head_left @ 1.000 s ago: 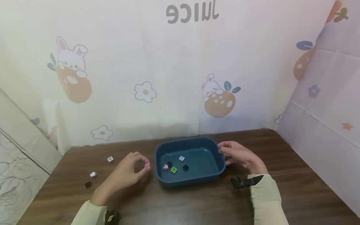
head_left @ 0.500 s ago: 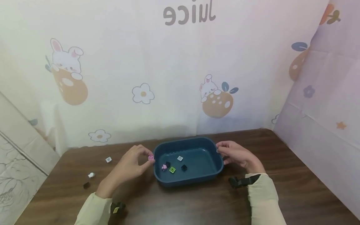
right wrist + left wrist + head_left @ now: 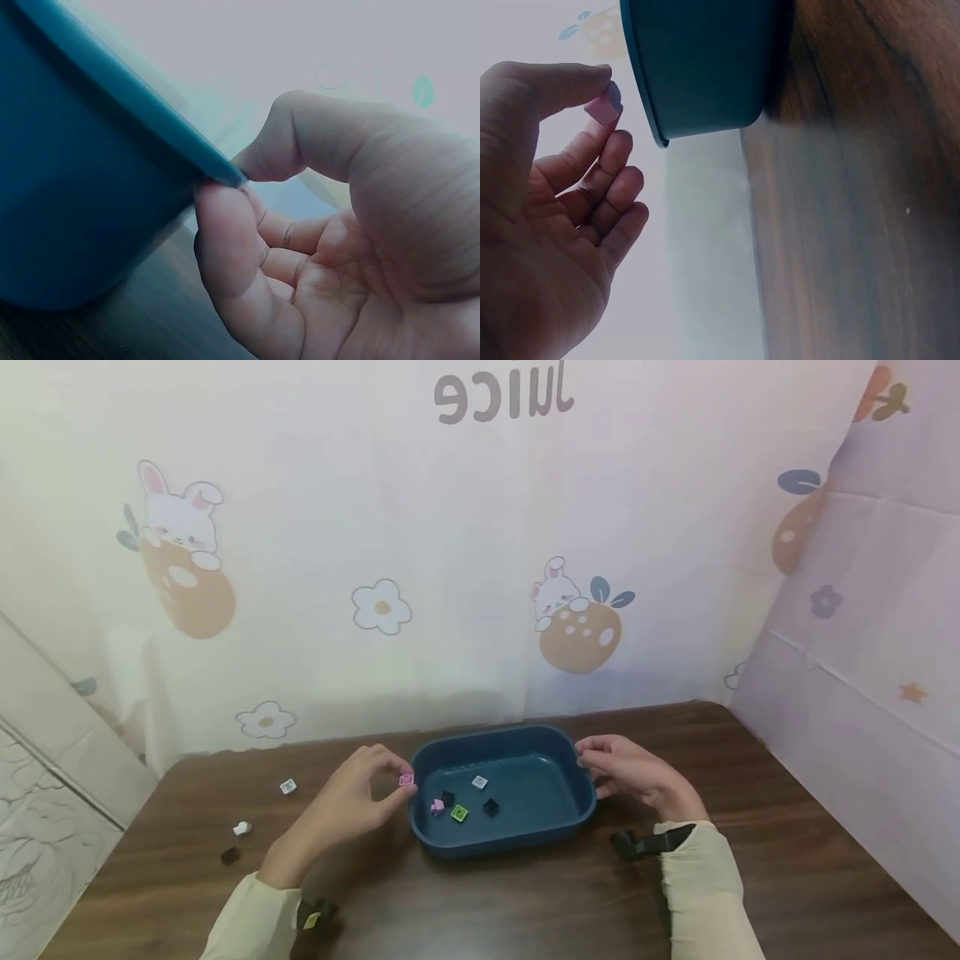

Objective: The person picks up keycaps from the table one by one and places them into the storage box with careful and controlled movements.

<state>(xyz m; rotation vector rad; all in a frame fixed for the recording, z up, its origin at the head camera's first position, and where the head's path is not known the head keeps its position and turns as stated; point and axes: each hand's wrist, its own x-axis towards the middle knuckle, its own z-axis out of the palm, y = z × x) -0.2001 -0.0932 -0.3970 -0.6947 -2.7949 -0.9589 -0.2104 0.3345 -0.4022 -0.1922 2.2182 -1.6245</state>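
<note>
My left hand [image 3: 351, 802] pinches a small pink keycap [image 3: 407, 780] between thumb and index finger at the left rim of a dark blue tray [image 3: 510, 843]. In the left wrist view the pink keycap [image 3: 604, 105] sits at the fingertips, apart from the tray wall [image 3: 697, 67]. The other fingers curl loosely. My right hand [image 3: 637, 777] grips the tray's right rim, thumb on one side and index finger on the other, as the right wrist view shows. Inside the tray lie a green keycap [image 3: 459, 813], a pink one [image 3: 437, 807], a white one [image 3: 479, 782] and two black ones.
Left of the left hand, on the brown wooden table [image 3: 510, 910], lie a white keycap [image 3: 288, 787], another white piece [image 3: 242, 828] and a black one [image 3: 230, 856]. A printed curtain [image 3: 465, 527] hangs behind the table.
My left hand has moved right and slightly away from me with the pink keycap, up to the tray's left rim. The right hand keeps its hold on the tray.
</note>
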